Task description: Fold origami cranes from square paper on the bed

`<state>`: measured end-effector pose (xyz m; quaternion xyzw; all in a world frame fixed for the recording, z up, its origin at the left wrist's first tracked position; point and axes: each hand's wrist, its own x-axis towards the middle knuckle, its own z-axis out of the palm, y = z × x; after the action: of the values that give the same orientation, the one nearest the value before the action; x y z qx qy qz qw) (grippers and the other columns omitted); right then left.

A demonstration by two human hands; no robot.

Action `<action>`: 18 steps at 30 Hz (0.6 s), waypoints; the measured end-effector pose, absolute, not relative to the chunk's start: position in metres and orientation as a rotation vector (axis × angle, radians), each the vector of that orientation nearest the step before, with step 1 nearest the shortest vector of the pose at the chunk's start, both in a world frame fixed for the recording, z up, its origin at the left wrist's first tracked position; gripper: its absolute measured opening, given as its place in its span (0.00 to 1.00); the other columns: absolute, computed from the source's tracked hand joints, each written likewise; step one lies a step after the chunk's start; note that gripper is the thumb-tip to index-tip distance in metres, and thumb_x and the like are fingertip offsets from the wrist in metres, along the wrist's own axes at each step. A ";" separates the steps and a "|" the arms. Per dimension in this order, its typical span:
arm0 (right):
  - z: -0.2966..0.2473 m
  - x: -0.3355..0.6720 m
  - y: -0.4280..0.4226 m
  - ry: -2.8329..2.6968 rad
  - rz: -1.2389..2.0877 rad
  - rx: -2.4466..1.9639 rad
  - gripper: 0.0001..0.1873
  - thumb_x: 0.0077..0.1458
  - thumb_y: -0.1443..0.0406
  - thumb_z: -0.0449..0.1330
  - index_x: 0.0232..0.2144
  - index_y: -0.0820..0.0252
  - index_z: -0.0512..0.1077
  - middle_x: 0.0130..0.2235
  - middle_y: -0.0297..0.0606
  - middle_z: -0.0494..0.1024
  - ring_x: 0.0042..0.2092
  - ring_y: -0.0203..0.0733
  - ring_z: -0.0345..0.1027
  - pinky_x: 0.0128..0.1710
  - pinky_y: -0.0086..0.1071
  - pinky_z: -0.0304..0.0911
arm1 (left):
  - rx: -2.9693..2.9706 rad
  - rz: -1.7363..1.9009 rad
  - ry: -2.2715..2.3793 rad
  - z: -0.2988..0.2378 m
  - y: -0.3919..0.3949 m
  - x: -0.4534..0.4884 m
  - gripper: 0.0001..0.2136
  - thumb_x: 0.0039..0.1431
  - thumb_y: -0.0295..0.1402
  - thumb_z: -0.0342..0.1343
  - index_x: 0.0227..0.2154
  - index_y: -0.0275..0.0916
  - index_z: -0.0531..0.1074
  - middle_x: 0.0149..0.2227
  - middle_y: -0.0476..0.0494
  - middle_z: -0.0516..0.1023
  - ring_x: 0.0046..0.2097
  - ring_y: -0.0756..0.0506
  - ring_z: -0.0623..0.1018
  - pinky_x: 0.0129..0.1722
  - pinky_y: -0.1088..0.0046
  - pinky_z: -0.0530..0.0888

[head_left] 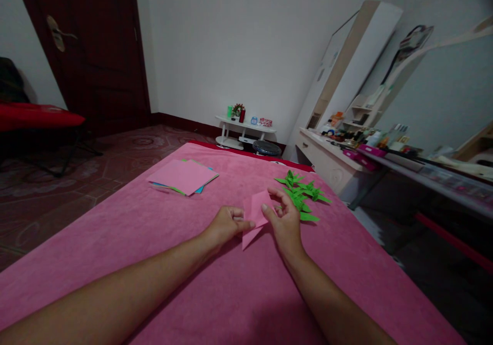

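Note:
A partly folded sheet of pink paper [256, 210] is held up between both hands over the pink cloth. My left hand [227, 223] pinches its lower left side, thumb in front and the other fingers behind. On the right side, my right hand [285, 219] grips the same paper, its thumb pressed on the front face. A pointed flap hangs down between the hands. Just beyond my right hand lie several folded green paper pieces [305, 192] with pointed, leaf-like tips. A stack of coloured paper sheets [181, 176], pink on top, rests at the left.
The pink cloth [173, 242] covers the whole surface under my hands. Beyond its far edge stands a small white shelf [246, 125] with small items. A cluttered dressing table [335, 152] is at the right, a red folding chair [38, 116] at the left near a dark door [84, 47].

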<state>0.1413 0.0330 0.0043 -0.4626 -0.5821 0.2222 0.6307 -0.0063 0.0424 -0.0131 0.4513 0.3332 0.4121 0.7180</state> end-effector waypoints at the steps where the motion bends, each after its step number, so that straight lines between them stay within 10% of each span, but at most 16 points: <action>1: 0.004 0.142 0.033 -1.327 0.518 -1.056 0.18 0.47 0.68 0.59 0.44 0.59 0.68 0.47 0.41 0.71 0.47 0.43 0.65 0.43 0.34 0.63 | 1.002 0.902 0.733 -0.014 0.043 -0.007 0.13 0.35 0.32 0.68 0.24 0.29 0.74 0.23 0.42 0.77 0.23 0.50 0.73 0.24 0.76 0.66; 18: 0.011 0.149 0.036 -1.345 0.384 -1.072 0.03 0.48 0.65 0.59 0.28 0.60 0.71 0.40 0.40 0.72 0.46 0.44 0.65 0.43 0.35 0.61 | 1.099 0.859 0.769 -0.009 0.040 -0.009 0.14 0.34 0.36 0.67 0.15 0.33 0.68 0.15 0.51 0.69 0.18 0.54 0.65 0.20 0.78 0.60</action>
<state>0.1487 0.0359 0.0112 -0.4691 -0.5887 0.1680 0.6365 -0.0095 0.0398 -0.0094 0.4932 0.3451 0.3855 0.6993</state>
